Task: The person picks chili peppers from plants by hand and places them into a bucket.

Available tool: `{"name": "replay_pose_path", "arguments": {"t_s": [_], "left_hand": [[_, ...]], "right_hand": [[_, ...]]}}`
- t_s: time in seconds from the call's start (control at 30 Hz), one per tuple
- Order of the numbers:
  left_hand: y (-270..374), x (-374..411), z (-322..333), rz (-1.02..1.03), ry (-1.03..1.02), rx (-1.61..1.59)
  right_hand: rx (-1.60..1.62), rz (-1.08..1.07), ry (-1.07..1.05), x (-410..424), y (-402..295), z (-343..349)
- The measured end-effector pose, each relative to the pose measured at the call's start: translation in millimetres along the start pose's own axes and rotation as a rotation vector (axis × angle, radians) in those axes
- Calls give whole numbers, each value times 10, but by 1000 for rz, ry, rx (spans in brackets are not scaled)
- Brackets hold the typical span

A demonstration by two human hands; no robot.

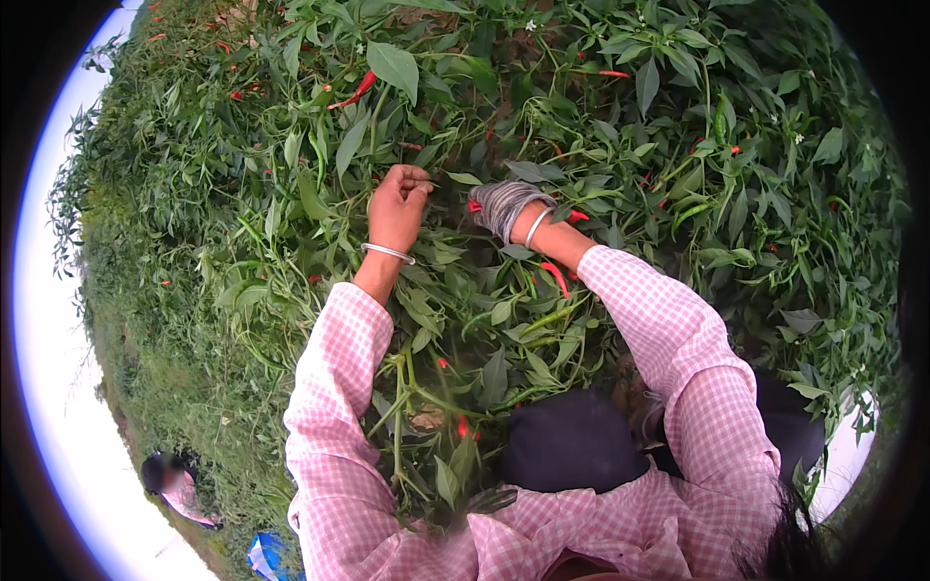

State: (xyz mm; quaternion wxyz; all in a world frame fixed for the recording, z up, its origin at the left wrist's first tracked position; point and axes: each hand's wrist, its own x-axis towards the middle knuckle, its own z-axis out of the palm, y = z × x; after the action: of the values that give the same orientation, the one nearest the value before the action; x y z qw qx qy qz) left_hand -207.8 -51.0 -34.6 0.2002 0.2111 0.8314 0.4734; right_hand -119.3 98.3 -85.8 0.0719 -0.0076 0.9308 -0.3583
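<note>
Bare and with its fingers curled in towards the thumb, my left hand (398, 207) is among the chili pepper plants (429, 254). Nothing clearly shows between its fingertips. My right hand (508, 207), in a grey striped knit glove, reaches into the leaves just across from it. Something red shows at the tip of the glove; whether it is a pepper or part of the glove I cannot tell. A red chili pepper (556, 280) hangs below the right wrist. Another red chili pepper (353, 91) is beyond the left hand, partly under a broad leaf. Green chili peppers (550, 319) hang nearer my body.
A dark-clothed knee (570, 441) is close in front of my chest. At the right edge, a white object (846, 454) stands partly behind leaves. Far left, another person (185, 494) is among the plants, near a blue and white object (267, 556).
</note>
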Motion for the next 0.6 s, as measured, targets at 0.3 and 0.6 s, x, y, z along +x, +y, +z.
{"name": "replay_pose_path", "arguments": {"t_s": [0.3,0.6], "left_hand": [[-143,-131,334,27,-400,747],[-195,-99,355,246,-388,645]], "right_hand": [[289,193,36,51,147,92],[314,133,114,25,166,172]]}}
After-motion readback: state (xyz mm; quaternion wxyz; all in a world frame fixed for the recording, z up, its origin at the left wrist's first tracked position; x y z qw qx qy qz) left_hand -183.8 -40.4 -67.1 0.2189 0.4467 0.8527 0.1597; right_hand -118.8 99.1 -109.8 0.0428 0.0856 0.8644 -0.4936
